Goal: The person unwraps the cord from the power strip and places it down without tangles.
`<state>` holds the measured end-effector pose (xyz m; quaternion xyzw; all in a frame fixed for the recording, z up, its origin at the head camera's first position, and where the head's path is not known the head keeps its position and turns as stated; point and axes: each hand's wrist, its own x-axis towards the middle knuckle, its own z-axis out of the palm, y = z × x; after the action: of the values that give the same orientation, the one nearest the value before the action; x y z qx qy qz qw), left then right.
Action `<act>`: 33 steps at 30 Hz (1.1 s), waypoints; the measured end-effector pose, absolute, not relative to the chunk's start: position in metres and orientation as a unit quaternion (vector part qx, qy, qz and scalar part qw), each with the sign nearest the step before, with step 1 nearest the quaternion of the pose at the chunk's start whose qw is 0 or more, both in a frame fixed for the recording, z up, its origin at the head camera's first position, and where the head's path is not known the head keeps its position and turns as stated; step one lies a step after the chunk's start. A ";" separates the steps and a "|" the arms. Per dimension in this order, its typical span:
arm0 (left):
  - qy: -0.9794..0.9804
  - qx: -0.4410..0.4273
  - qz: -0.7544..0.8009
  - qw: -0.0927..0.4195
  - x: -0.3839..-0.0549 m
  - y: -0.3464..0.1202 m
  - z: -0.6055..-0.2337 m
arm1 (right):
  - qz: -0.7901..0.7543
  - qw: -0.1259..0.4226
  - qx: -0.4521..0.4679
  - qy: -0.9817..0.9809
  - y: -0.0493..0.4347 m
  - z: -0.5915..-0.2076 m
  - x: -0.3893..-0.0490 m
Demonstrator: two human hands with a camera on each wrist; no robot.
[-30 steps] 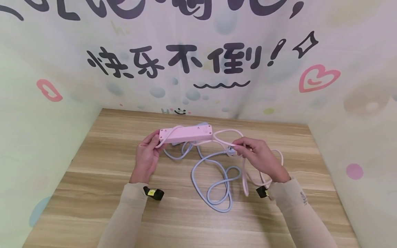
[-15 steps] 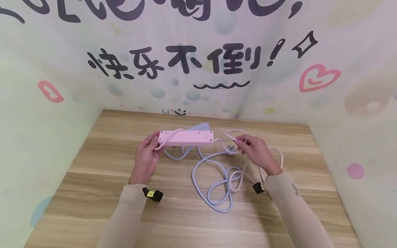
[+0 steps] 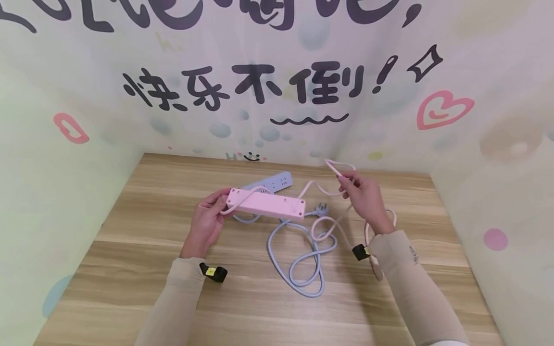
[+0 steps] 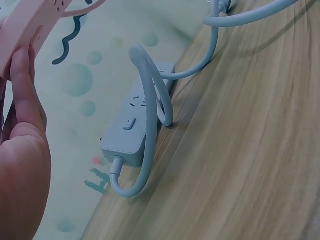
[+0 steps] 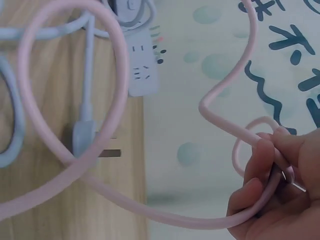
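In the head view my left hand (image 3: 207, 220) grips the left end of a pink power strip (image 3: 268, 204), held above the table with its screwed underside toward me. A loop of its pink cord crosses that end under my thumb. My right hand (image 3: 362, 199) pinches the pink cord (image 5: 225, 117) to the right of the strip, with fingers curled round it in the right wrist view. More of that cord hangs in a loop below the hand. Behind the pink strip lies a blue power strip (image 4: 131, 120), partly covered by it in the head view.
The blue strip's cord (image 3: 270, 245) lies in loops on the wooden table (image 3: 143, 288). Its plug (image 3: 321, 210) rests with prongs up, just right of the pink strip. A printed cloth wall (image 3: 242, 129) rises at the table's back edge.
My right hand has moved up and slightly right with the pink cord, forming a bend above the fingers. The pink strip has dropped and tilted down to the right, exposing more of the blue strip.
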<state>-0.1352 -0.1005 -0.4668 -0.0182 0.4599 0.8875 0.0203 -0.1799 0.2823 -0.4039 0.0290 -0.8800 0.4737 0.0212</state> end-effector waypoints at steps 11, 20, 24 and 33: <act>0.512 -0.037 0.858 0.029 -0.140 -0.100 -0.472 | 0.526 0.088 0.041 -0.845 0.281 -0.367 -0.161; 0.502 -0.148 0.852 -0.016 -0.146 -0.099 -0.475 | 0.564 0.061 0.096 -0.818 0.276 -0.364 -0.135; 0.479 -0.199 0.853 -0.057 -0.148 -0.097 -0.478 | 0.551 0.012 0.096 -0.829 0.272 -0.380 -0.124; 0.449 -0.244 0.855 -0.086 -0.147 -0.100 -0.485 | 0.550 -0.040 0.102 -0.828 0.262 -0.425 -0.112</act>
<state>-0.1468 -0.0998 -0.4848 -0.2445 0.4490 0.8551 -0.0862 -0.1119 0.2620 -0.4251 0.1023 -0.8278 0.5502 -0.0396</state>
